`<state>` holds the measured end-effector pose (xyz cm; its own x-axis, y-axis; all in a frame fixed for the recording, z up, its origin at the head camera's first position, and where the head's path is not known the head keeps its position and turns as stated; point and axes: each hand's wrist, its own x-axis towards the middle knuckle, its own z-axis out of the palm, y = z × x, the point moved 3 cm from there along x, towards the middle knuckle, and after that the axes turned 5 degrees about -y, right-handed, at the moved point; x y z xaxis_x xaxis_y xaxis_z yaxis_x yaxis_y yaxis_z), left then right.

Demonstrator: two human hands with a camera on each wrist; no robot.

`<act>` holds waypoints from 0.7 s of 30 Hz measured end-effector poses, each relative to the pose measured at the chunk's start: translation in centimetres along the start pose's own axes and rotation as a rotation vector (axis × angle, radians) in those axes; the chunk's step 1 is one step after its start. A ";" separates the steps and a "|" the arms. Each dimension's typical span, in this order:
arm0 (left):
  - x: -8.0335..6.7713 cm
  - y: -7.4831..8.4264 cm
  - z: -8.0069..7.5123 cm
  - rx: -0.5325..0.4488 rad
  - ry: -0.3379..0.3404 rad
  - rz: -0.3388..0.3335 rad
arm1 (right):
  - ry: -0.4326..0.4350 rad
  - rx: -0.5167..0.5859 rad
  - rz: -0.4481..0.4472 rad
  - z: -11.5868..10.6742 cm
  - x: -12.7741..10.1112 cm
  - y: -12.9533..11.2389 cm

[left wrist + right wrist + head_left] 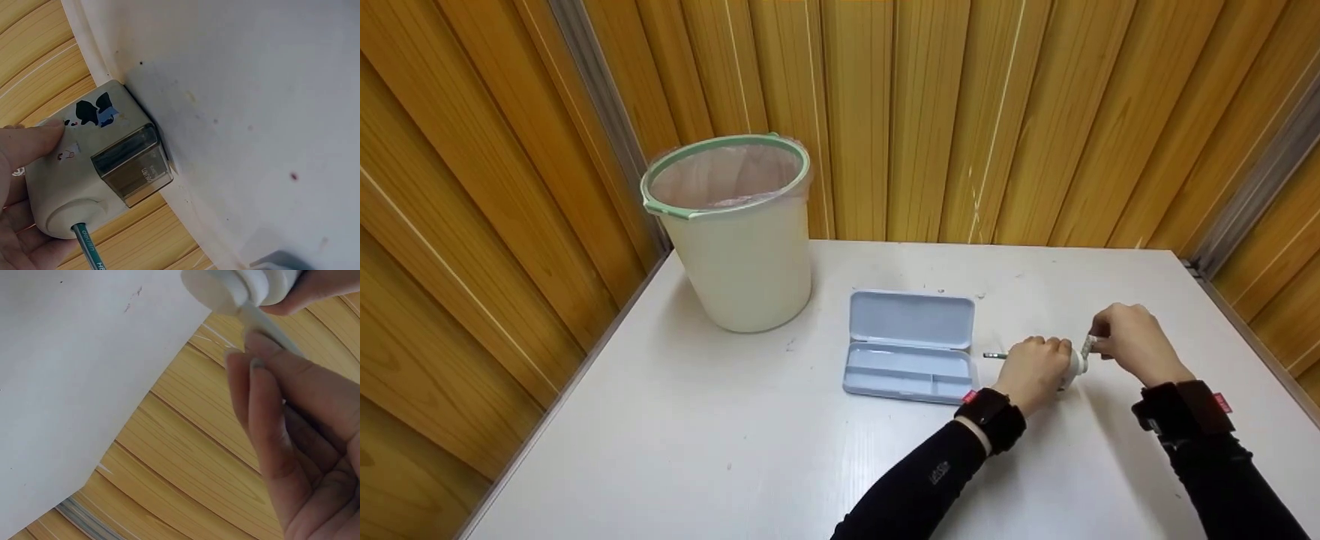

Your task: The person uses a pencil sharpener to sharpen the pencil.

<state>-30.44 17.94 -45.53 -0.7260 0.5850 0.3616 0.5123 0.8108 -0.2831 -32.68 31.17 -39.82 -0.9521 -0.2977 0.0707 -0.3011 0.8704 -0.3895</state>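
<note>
Right of frame centre, the sharpener (70, 174) is clasped by the left-hand grip (1035, 373), pencil (994, 355) poking out left, crank (275, 329) pinched pretty much opposite by the right-hand grip (1136, 343).

Apparently "LetsSlim" sleeve (916, 481), "HB" pencil (88, 247)

The pencil case (907, 358) lies on the table (697, 435), right of the bin (742, 262), left of the pencil sharpener (87, 140).

The sharpener (79, 169) looks matt plastic (its drawer (135, 169) glossier), the pencil case (911, 319) smooth plastic.
</note>
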 end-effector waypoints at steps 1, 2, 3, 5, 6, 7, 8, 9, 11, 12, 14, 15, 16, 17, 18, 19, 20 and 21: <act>0.0 0.0 0.0 -0.001 -0.005 0.000 | 0.012 -0.001 -0.004 0.1 0.2 0.1; 0.0 0.0 0.0 -0.003 -0.008 -0.001 | 0.026 -0.003 -0.008 0.2 0.4 0.1; 0.0 -0.1 0.0 -0.003 -0.009 -0.001 | 0.038 -0.006 -0.011 0.3 0.5 0.2; 0.0 -0.1 0.1 -0.001 -0.012 -0.001 | 0.054 -0.003 -0.012 0.6 0.8 0.5; 0.0 0.0 0.1 0.000 -0.013 0.000 | 0.062 -0.001 -0.012 0.7 1.0 0.7; 0.0 0.0 0.1 0.001 -0.015 0.001 | 0.067 0.000 -0.011 0.9 1.1 0.9; 0.0 0.0 0.1 0.001 -0.019 0.002 | 0.073 -0.001 -0.012 1.0 1.3 1.1; 0.0 0.0 0.1 0.000 -0.022 0.002 | 0.078 -0.002 -0.012 1.2 1.5 1.3; 0.0 0.0 0.1 -0.002 -0.030 0.001 | 0.087 0.000 -0.017 1.6 1.8 1.7; 0.0 0.0 0.1 -0.004 -0.033 0.001 | 0.092 -0.003 -0.020 1.8 2.0 1.9; -0.1 0.0 0.0 -0.010 -0.036 -0.001 | 0.096 -0.003 -0.027 2.3 2.3 2.3; -0.1 0.0 0.0 -0.015 -0.033 -0.002 | 0.096 0.002 -0.029 2.5 2.4 2.5; -0.1 -0.1 -0.1 -0.013 -0.032 -0.002 | 0.093 0.006 -0.031 2.7 2.5 2.6; -0.1 -0.1 -0.1 -0.011 -0.031 -0.001 | 0.090 0.007 -0.030 2.9 2.6 2.7; -0.1 -0.1 -0.1 -0.008 -0.027 -0.001 | 0.087 0.006 -0.029 3.1 2.6 2.9; -0.1 -0.1 -0.1 -0.006 -0.021 -0.001 | 0.082 0.004 -0.030 3.4 2.7 3.0; -0.2 -0.1 -0.1 -0.005 -0.013 -0.002 | 0.073 0.002 -0.029 3.6 2.6 3.2; -0.2 0.0 -0.1 -0.002 -0.006 -0.002 | 0.063 -0.003 -0.030 3.9 2.5 3.4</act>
<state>-30.29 17.82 -45.50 -0.7296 0.5834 0.3569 0.5120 0.8119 -0.2804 -35.89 31.82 -44.48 -0.9440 -0.2989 0.1397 -0.3299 0.8627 -0.3834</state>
